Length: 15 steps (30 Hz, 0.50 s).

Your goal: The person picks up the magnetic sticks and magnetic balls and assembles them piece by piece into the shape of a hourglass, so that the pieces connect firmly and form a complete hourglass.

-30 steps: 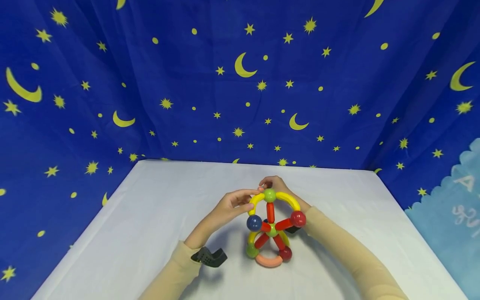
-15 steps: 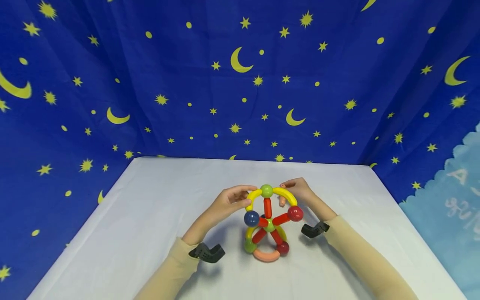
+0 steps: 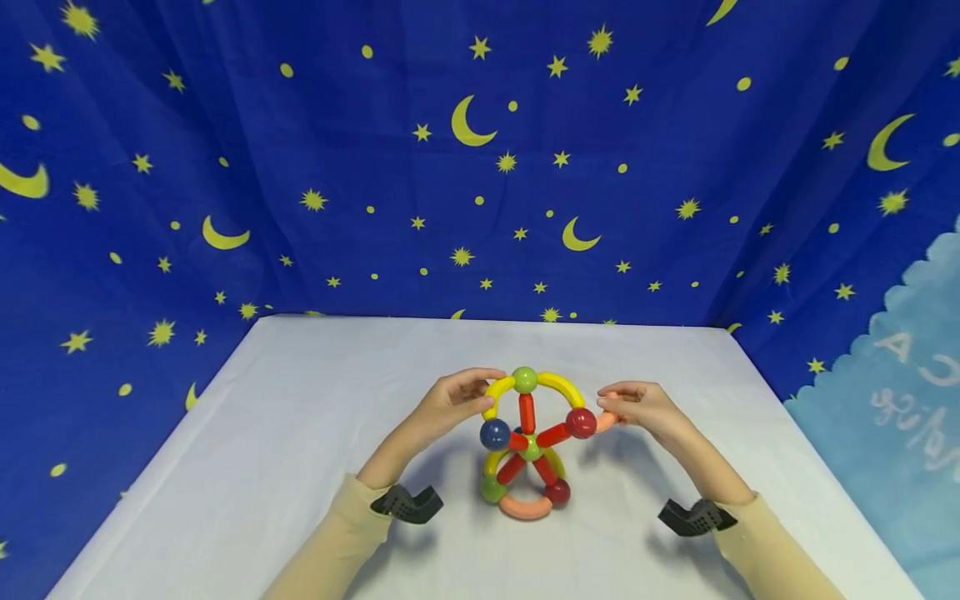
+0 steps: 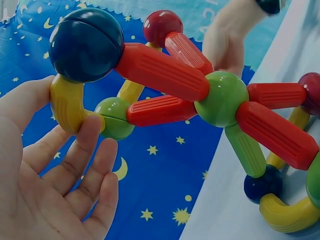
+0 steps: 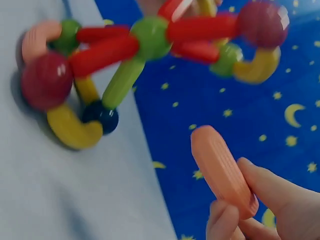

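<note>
A toy structure (image 3: pixel 527 446) of coloured rods and balls stands on the white table (image 3: pixel 300 433). My left hand (image 3: pixel 457 400) grips its yellow curved rod (image 4: pixel 67 105) at the upper left, beside the dark blue ball (image 4: pixel 86 44). My right hand (image 3: pixel 637 407) pinches a loose orange rod (image 5: pixel 222 172), held just right of the red ball (image 3: pixel 581 422). In the right wrist view the orange rod is apart from the structure (image 5: pixel 140 60). A green ball (image 4: pixel 221 98) joins the red rods at the centre.
A blue cloth with yellow stars and moons (image 3: pixel 480 167) hangs behind and around the table. A light blue panel (image 3: pixel 900 400) stands at the right. An orange curved rod (image 3: pixel 525 507) forms the structure's base at the front.
My right hand has come from behind the top of the structure round to its right side, carrying the orange rod. The left hand has kept its grip on the yellow curve.
</note>
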Available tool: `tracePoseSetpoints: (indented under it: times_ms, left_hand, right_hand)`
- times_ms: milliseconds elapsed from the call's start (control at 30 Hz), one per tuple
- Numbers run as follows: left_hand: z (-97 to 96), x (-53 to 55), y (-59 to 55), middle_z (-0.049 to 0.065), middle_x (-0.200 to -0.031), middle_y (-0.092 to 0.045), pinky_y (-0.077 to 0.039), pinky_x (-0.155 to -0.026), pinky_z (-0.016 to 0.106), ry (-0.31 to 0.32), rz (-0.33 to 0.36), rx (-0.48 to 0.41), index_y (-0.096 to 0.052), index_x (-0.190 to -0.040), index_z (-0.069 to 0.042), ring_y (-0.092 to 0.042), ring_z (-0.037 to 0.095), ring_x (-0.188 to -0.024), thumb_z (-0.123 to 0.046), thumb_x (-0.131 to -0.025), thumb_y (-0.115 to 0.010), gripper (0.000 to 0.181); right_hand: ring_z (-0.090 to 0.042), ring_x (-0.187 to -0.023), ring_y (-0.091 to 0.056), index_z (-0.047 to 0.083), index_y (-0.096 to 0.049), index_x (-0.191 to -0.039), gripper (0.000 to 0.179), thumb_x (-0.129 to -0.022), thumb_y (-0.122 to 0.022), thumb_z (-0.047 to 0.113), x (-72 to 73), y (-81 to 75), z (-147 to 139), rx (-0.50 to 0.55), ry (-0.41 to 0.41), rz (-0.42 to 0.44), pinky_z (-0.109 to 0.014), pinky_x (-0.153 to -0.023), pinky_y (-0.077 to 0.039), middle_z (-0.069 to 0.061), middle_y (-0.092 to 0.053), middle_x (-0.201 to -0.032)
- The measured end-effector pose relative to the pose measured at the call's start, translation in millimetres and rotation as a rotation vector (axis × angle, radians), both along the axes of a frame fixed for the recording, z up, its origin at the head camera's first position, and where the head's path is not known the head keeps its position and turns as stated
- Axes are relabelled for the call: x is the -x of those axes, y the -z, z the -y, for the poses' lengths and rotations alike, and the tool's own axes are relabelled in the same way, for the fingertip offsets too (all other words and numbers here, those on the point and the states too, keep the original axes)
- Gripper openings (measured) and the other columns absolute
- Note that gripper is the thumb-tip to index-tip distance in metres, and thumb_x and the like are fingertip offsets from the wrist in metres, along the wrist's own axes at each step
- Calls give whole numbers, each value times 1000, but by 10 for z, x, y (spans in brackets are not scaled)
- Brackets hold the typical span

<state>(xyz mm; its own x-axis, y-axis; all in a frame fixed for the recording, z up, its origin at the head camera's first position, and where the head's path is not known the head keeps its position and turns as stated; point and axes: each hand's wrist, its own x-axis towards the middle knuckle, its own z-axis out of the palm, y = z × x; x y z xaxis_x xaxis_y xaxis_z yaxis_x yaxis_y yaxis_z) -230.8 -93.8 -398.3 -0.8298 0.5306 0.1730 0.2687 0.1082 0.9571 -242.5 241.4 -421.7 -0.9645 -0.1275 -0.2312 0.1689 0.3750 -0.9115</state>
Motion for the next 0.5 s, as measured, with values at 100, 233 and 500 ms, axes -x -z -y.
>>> tracePoseSetpoints:
  times_ms: [100, 233, 500]
  left_hand:
    - [0, 4, 15, 18, -115, -58, -50, -81, 23, 1, -1, -6, -54, -131, -5, -54, 17, -95, -19, -93, -59, 41]
    - [-5, 9, 31, 19, -122, -57, -49, -82, 22, 2, -2, -9, -54, -131, -5, -53, 17, -97, -20, -93, -59, 42]
    - [-11, 16, 35, 21, -121, -56, -49, -80, 19, 5, -1, -20, -53, -131, -3, -54, 14, -95, -17, -93, -59, 41]
  right_hand:
    - [-6, -65, -59, -13, -53, -123, 53, -87, -69, 23, -190, -78, -40, 26, -68, -1, -26, -64, -53, 8, -68, -79]
    - [-7, -65, -59, -13, -51, -122, 51, -86, -69, 18, -431, -163, -42, 79, -156, 5, -24, -63, -53, 9, -66, -74]
    - [-6, -66, -62, -11, -41, -132, 57, -88, -66, 16, -770, -317, 163, 196, -177, 6, -23, -65, -54, 9, -67, -75]
